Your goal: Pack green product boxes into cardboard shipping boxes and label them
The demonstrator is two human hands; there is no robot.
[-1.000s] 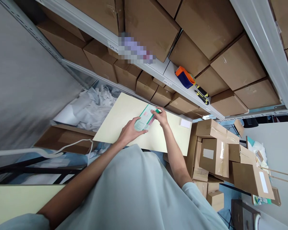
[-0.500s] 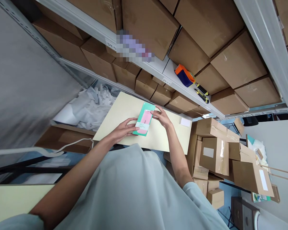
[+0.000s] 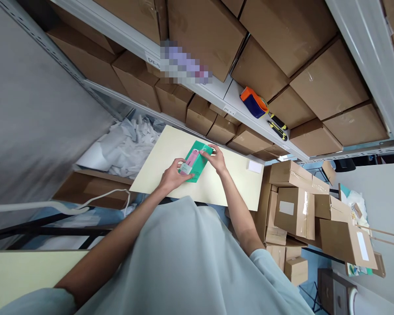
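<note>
"Count, please: what is being held?"

"One green-and-pink retail carton [image 3: 198,164], tilting over the pale tabletop [image 3: 164,148]. The left hand [image 3: 174,176] is gripping its lower left end, fingers partly spread, thumb pressing along the lower edge. The right hand [image 3: 217,159] is curling loosely around its upper right end, thumb lying on the front."

"What is hiding?"

"Some fingertips are disappearing behind the carton, and its small print is blurring. Whether it is touching the tabletop, I'm not managing to tell."

"And on the shelf [image 3: 233,92]?"

"One orange-and-blue tape dispenser [image 3: 254,102] is lying beside two yellow-and-black handles [image 3: 278,121]; the lower is looking like a utility knife [image 3: 277,131]. One pixelated patch [image 3: 185,63] is covering something farther left. One white slip [image 3: 255,166] is lying at the tabletop's right end. Cardboard boxes [image 3: 282,30] above are running out of frame, so their total is escaping me."
</note>
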